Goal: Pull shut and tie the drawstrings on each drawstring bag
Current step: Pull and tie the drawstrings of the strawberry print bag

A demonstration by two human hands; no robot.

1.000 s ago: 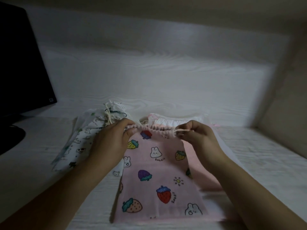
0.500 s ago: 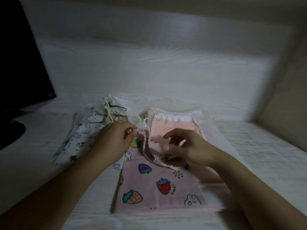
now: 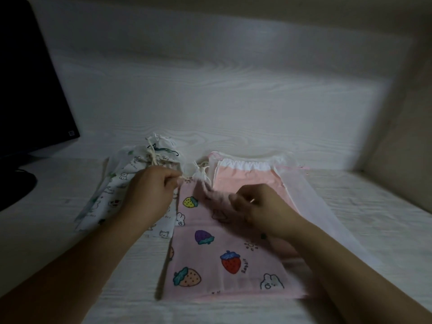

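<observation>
A pink strawberry-print drawstring bag (image 3: pixel 210 256) lies flat in front of me on the white desk. My left hand (image 3: pixel 152 195) pinches the drawstring at the bag's top left corner. My right hand (image 3: pixel 259 206) hovers over the bag's top right, fingers curled and pinching a thin cord end; its motion blurs the bag's gathered top edge. A white animal-print bag (image 3: pixel 121 190), tied at its neck, lies to the left, partly under my left hand. A pink bag with a white band (image 3: pixel 247 176) lies behind, its mouth wide.
A dark monitor (image 3: pixel 30 90) and its base (image 3: pixel 16 185) stand at the far left. A sheer white pouch (image 3: pixel 311 202) lies under the pink bags on the right. The desk's back wall rises behind the bags, and a side wall closes the right.
The bag's top was stretched between both hands; now my right hand has come down and inward across the bag, and the top edge is bunched toward my left hand.
</observation>
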